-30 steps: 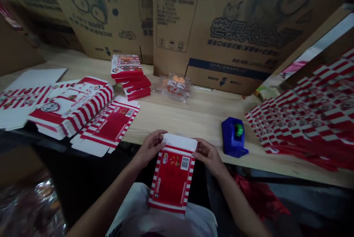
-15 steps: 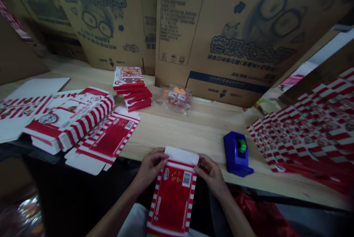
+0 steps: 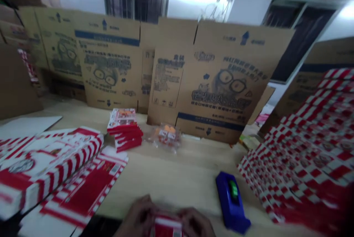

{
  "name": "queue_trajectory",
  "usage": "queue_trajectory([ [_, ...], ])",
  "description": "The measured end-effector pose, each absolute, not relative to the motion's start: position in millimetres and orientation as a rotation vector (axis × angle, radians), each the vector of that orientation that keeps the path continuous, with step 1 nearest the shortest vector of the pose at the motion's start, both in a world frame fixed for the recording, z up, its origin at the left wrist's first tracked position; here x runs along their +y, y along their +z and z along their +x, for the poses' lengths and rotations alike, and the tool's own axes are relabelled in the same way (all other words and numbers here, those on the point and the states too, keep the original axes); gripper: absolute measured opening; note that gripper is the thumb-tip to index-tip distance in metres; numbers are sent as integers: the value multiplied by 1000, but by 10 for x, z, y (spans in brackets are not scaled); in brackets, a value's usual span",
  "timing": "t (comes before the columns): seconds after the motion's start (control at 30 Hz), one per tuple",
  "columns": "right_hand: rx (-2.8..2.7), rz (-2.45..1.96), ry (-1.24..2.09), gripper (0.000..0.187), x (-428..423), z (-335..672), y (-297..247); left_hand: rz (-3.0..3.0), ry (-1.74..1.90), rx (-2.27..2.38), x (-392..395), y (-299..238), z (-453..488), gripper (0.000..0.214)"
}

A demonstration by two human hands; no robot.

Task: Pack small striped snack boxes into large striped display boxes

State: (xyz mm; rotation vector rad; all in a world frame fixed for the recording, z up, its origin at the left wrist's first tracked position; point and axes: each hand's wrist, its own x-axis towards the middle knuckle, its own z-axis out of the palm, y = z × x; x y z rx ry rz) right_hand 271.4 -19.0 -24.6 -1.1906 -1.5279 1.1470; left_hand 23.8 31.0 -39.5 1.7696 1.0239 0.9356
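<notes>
At the bottom edge, a red and white cardboard box (image 3: 168, 226) is between my two hands, mostly cut off by the frame. My left hand (image 3: 138, 215) grips its left side with bent fingers. On the opposite side my right hand (image 3: 195, 222) has its fingers curled against the box. Both hands are blurred by motion. Right of them stands a blue tape dispenser (image 3: 231, 202) with a green hub. To the left lies a flat red and white carton (image 3: 91, 189), beside a thick stack of flat cartons (image 3: 58, 156).
A short pile of red boxes (image 3: 125, 133) stands behind, next to clear plastic packets (image 3: 167, 135) with orange contents. Large brown cardboard boxes (image 3: 212, 82) wall off the table's back. A tall bank of striped boxes (image 3: 306, 156) rises at right.
The view has tilted up, bringing the wall and windows into sight. My hands and the box now sit lower in the picture, and the box's top white flap no longer shows.
</notes>
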Motion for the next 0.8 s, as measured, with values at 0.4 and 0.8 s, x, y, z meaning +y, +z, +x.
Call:
queue_trajectory([
  [0.4, -1379, -1346, 1259, 22, -371, 2706, 105, 1679, 674, 997, 191, 264, 146, 21],
  [0.8, -1393, -1329, 1201, 20, -367, 2697, 183, 1653, 652, 881, 231, 282, 184, 20],
])
